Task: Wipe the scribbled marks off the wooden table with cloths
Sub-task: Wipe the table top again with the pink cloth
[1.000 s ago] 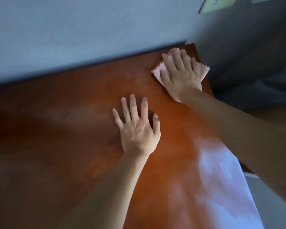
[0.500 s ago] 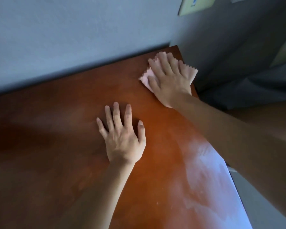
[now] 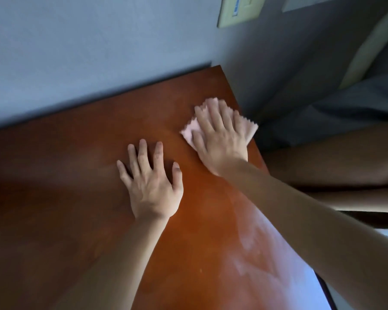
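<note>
The reddish-brown wooden table (image 3: 76, 198) fills most of the view. My right hand (image 3: 220, 139) lies flat, fingers spread, pressing a pale pink cloth (image 3: 189, 132) with zigzag edges onto the table near its right edge, a little short of the far corner. My left hand (image 3: 150, 182) rests palm down on the bare wood, fingers apart, just left of and nearer than the right hand, holding nothing. I see no clear scribbled marks; the surface is dim and blurred.
A blue-grey wall (image 3: 99, 52) runs along the table's far edge. A cream switch plate (image 3: 240, 10) is on the wall above the far corner. Dark fabric (image 3: 334, 113) lies beyond the right edge. Glare whitens the near right of the table.
My right hand has slid the pink cloth back from the far corner toward me along the right edge. My left hand stays flat on the wood. The camera view has shifted.
</note>
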